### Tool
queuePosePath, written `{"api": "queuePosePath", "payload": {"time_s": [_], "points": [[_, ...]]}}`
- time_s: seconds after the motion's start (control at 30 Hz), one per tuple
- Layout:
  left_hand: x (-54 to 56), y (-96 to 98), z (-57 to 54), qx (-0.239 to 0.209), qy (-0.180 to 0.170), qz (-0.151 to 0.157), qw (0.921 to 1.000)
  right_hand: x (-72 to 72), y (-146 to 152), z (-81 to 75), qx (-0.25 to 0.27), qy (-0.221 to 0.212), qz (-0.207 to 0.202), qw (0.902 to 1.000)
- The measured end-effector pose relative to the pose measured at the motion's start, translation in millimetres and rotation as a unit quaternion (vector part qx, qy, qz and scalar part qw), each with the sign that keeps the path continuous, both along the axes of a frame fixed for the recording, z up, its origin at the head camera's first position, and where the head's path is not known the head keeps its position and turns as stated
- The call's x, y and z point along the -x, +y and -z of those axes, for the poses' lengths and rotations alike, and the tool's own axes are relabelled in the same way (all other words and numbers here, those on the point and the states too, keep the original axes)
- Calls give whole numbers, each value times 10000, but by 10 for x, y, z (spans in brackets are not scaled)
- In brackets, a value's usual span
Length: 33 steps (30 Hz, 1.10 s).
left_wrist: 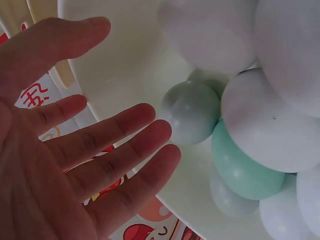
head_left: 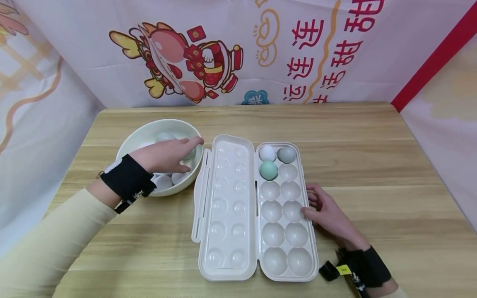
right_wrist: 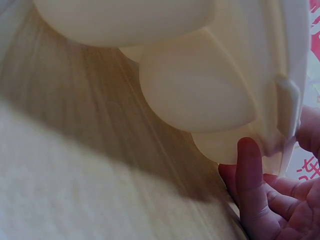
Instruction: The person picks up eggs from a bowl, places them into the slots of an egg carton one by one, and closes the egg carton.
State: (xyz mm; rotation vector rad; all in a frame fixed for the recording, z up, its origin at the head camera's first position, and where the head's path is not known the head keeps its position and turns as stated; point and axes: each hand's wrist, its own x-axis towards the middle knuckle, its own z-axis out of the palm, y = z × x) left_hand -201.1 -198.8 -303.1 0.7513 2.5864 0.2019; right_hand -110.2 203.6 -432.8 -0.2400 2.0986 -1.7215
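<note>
My left hand (head_left: 167, 155) is over a white bowl (head_left: 128, 142) of eggs, its fingers spread. In the left wrist view those fingers (left_wrist: 125, 150) are apart from a grey-green egg (left_wrist: 191, 112), a mint egg (left_wrist: 245, 162) and several white eggs (left_wrist: 272, 120). My right hand (head_left: 329, 213) grips the right edge of an open plastic egg box (head_left: 275, 229), thumb at the rim and fingers at the side and beneath. In the box's far cups sit a white egg (head_left: 267, 153), a grey egg (head_left: 286, 155) and a mint egg (head_left: 268, 170).
The egg box's lid (head_left: 227, 207) lies folded open to the left, its latch flap (head_left: 199, 194) near the bowl. A wooden table (head_left: 357, 153) carries everything. A printed cloth (head_left: 223, 25) hangs behind the table's far edge.
</note>
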Motion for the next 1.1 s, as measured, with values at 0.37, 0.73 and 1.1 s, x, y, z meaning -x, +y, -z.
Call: {"api": "queuePosePath", "payload": {"time_s": [0.37, 0.73, 1.1], "points": [[13, -50, 71, 263, -207, 112, 9994, 12, 2, -15, -19, 2, 37, 10000], [35, -10, 118, 931, -471, 413, 9937, 21, 5, -7, -71, 12, 26, 10000], [31, 100, 148, 1573, -525, 524, 9848, 26, -7, 8, -61, 24, 28, 10000]]}}
